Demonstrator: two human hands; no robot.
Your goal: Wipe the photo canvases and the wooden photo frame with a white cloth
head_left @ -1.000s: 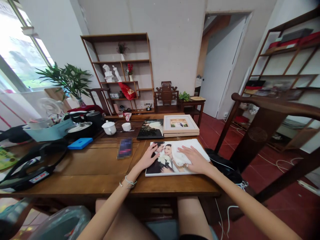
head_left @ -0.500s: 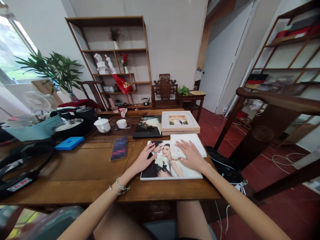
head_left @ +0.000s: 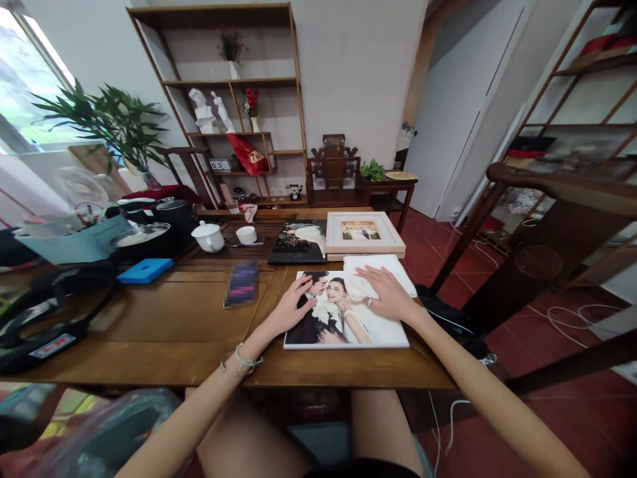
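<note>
A wedding photo panel [head_left: 343,322] lies flat on the wooden table, showing a couple with white flowers. My left hand [head_left: 292,307] rests on the panel's upper left part, fingers stretched out. A folded white cloth [head_left: 402,275] covers the panel's upper right corner and reaches onto the table beyond. On that cloth my right hand [head_left: 391,292] lies flat with its fingers spread. Behind the panel are a dark photo panel [head_left: 291,242] and a white framed photo [head_left: 393,238], which sits on another pale frame or box.
Left of the panel lies a phone [head_left: 241,283] with a blurred screen. Farther left are a blue box [head_left: 145,270], a lidded white cup [head_left: 208,237], a small white bowl [head_left: 246,234] and black headphones [head_left: 89,318]. A wooden chair [head_left: 542,245] stands at the right.
The camera view has tilted down slightly, so the background sits higher. Both hands keep nearly the same places on the panel and the cloth.
</note>
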